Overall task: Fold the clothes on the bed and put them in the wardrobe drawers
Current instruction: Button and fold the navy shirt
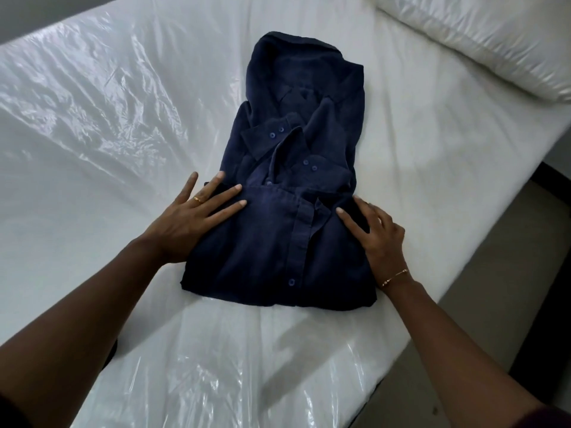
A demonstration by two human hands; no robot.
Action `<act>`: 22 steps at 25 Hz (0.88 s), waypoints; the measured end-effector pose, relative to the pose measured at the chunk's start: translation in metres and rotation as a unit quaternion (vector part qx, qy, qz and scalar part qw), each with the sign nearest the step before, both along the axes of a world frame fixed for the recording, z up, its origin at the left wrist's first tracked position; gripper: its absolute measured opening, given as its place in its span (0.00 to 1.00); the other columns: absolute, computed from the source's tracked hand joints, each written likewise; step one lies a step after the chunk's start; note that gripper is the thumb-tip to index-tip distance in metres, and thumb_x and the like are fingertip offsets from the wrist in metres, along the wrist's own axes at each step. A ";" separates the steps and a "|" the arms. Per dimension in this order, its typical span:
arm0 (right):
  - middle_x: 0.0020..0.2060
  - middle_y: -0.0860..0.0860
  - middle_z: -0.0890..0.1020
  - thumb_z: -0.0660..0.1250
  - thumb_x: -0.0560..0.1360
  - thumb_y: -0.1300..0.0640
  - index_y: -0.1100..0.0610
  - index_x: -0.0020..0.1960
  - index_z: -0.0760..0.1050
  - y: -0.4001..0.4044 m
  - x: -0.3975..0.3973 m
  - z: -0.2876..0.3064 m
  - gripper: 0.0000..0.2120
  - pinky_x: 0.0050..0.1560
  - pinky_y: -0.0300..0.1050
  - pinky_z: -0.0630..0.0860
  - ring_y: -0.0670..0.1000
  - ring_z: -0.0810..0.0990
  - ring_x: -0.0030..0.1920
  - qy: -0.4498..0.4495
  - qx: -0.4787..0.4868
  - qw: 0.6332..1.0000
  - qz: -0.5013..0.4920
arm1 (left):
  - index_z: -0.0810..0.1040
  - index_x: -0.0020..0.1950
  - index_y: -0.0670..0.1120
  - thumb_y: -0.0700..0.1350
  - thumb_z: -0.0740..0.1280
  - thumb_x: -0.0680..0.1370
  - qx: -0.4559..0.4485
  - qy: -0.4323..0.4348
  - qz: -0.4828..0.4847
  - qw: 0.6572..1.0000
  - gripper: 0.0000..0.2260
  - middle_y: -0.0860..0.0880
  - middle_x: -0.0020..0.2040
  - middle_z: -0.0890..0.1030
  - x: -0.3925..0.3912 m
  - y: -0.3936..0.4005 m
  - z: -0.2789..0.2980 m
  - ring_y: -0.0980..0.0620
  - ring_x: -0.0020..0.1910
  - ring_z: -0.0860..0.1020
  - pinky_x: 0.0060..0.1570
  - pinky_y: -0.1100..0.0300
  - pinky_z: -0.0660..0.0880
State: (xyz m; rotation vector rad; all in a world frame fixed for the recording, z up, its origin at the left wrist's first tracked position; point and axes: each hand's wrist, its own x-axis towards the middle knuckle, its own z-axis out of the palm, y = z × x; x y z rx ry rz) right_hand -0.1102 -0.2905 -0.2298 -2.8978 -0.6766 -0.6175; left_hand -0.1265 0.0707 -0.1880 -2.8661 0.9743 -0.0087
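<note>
The navy shirt (pixel 296 186) is lying mid-bed (pixel 432 168), sleeves in, hem folded up. Left hand (pixel 197 217) and right hand (pixel 375 233) are pressing flat, open, gripping nothing. Final fold and drawers are remaining.

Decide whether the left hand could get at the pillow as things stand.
Probably not without leaning: the pillow lies at the bed's far right corner, well beyond the left hand resting on the shirt; nothing blocks the way.

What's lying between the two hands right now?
In the head view, the folded lower part of the navy shirt, with its button placket, lies between the left hand and right hand; both rest on its edges.
</note>
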 end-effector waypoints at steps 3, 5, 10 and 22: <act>0.60 0.55 0.79 0.58 0.79 0.57 0.49 0.59 0.76 0.010 0.002 -0.004 0.13 0.49 0.48 0.74 0.58 0.75 0.61 -0.009 0.051 0.997 0.059 | 0.63 0.73 0.47 0.42 0.63 0.72 -0.038 0.041 -0.040 0.998 0.29 0.45 0.74 0.62 0.000 -0.006 0.000 0.47 0.77 0.46 0.74 0.51 0.44; 0.52 0.59 0.83 0.63 0.73 0.59 0.59 0.50 0.82 0.013 0.007 -0.001 0.11 0.46 0.46 0.77 0.59 0.81 0.52 0.039 0.127 0.986 0.098 | 0.71 0.69 0.45 0.44 0.65 0.71 -0.107 0.096 -0.016 0.989 0.25 0.44 0.69 0.72 -0.002 -0.009 0.003 0.45 0.73 0.61 0.72 0.58 0.50; 0.45 0.58 0.82 0.65 0.77 0.56 0.62 0.54 0.76 0.021 0.006 0.047 0.11 0.53 0.51 0.77 0.57 0.80 0.48 0.425 0.442 0.773 -0.161 | 0.76 0.49 0.44 0.41 0.63 0.79 -0.429 0.339 0.381 0.746 0.04 0.41 0.47 0.80 -0.006 -0.041 0.052 0.60 0.42 0.81 0.40 0.66 0.70; 0.45 0.61 0.80 0.62 0.78 0.57 0.58 0.66 0.62 0.026 0.016 0.045 0.19 0.43 0.46 0.70 0.63 0.79 0.48 0.326 0.332 0.852 -0.239 | 0.71 0.50 0.38 0.44 0.53 0.82 -0.315 0.091 0.590 0.737 0.12 0.37 0.50 0.78 0.004 -0.059 0.023 0.38 0.47 0.75 0.42 0.53 0.66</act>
